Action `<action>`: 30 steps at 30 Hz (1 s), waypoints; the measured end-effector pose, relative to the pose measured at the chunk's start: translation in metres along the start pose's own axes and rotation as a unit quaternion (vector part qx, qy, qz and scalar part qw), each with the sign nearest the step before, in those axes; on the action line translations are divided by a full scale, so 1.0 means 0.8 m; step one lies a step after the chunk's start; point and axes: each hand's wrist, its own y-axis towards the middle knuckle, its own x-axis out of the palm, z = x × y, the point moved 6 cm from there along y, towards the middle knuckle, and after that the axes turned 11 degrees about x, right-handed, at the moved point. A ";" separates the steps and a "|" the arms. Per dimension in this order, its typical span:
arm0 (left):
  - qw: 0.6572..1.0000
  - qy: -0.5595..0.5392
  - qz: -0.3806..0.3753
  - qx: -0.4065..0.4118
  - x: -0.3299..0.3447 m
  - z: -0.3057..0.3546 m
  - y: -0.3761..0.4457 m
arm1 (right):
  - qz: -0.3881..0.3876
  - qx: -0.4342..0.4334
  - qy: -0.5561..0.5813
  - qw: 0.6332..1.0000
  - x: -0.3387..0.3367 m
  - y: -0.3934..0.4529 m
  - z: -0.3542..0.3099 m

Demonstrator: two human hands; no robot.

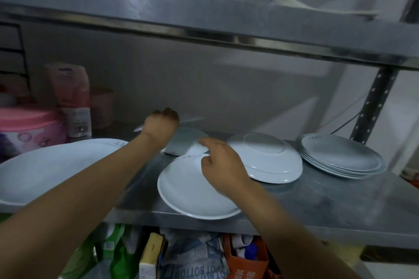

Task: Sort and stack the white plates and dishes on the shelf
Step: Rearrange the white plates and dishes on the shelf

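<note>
Front plate (192,190) under right hand (221,163); left hand (159,128) beyond.

Dim and bluish throughout, with soft motion blur over both arms and the pink containers (29,124) at far left. Faint glare streaking the upper shelf edge (204,29); brighter wall at right. Wide-angle bending of straight lines toward the borders.

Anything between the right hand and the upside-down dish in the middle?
Nothing visible. The right hand hangs over the far rim of the front plate, and the upside-down dish sits right beside it on the shelf with no object between.
</note>
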 end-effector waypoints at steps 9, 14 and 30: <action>0.930 -0.264 0.118 -0.228 -0.071 -0.083 -0.065 | -0.003 -0.030 -0.018 0.999 -0.003 -0.014 -0.055; 0.818 -0.429 0.159 -0.349 -0.082 -0.126 -0.118 | -0.007 -0.084 -0.034 0.996 0.008 -0.025 -0.102; 0.455 -0.766 0.141 -0.431 -0.082 -0.142 -0.250 | 0.051 -0.235 -0.118 0.964 0.035 -0.051 -0.187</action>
